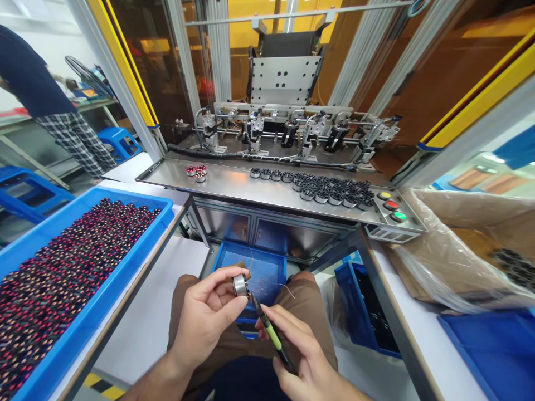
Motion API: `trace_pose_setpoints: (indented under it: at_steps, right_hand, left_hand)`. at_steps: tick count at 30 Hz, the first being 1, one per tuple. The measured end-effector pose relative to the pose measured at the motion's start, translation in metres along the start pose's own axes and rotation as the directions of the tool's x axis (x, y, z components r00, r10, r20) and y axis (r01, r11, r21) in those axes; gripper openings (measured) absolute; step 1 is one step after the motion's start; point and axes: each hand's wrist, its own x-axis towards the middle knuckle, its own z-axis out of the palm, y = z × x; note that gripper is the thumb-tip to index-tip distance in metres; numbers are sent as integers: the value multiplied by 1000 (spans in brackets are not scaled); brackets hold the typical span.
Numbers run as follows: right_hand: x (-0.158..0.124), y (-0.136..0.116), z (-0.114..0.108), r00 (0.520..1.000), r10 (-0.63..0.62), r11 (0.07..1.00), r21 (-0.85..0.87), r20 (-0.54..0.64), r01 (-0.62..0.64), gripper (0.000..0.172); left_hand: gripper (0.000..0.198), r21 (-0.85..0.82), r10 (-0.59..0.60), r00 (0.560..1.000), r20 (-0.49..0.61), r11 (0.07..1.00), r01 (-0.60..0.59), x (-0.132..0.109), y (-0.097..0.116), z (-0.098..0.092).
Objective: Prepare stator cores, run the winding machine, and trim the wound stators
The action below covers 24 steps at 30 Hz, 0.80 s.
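My left hand (203,314) pinches a small round motor stator (240,285) between thumb and fingers, its silver side facing me, above my lap. In my right hand (303,345) is a pair of wire cutters (272,332) with green and black handles. The cutters' tip is at the stator's lower right edge; whether the jaws are closed there is too small to tell. A thin copper-coloured wire (288,291) lies over my right knee. Below the hands, a blue tray (218,264) holds thin wire scraps.
At left, a blue tray (167,207) is full of red-and-black wound stators. Ahead, the machine's metal shelf (238,192) carries three red-wound stators (196,172) and rows of black stators (334,192). Push buttons (392,206), a plastic-lined box (443,223) and a blue bin (355,312) are to the right.
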Motion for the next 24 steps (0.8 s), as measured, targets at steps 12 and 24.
trace_pose_setpoints:
  at_steps: [12, 24]
  right_hand:
    - [1, 8, 2, 997, 77, 996, 54, 13, -77, 71]
    - [13, -8, -6, 1000, -24, 999, 23, 19, 24, 82]
  left_hand:
    - [32, -3, 12, 1000, 20, 1000, -12, 0, -1, -3]
    - [19, 121, 211, 977, 20, 970, -212, -3, 1, -1]
